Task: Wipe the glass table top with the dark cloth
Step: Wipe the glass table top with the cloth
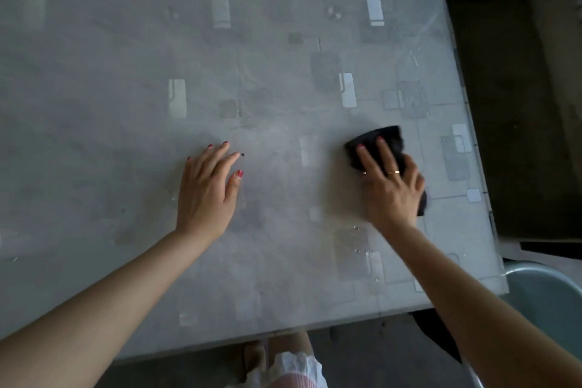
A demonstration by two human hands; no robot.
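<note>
Two hands are shown over the glass counter (126,72). The dark cloth (382,142) is pressed flat near the right edge by the right hand (389,186), fingers extended on top so that pressure is spread. The left hand (206,192), open and empty, is laid on the glass, probably for support.

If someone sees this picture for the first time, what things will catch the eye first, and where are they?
First the dark cloth, near the right edge of the glass table top, with the right hand pressing on it with straight fingers. Next the left hand, flat on the glass near the middle, with red nails. After that, the pale rectangles scattered under the glass, and some water drops near the right forearm.
</note>
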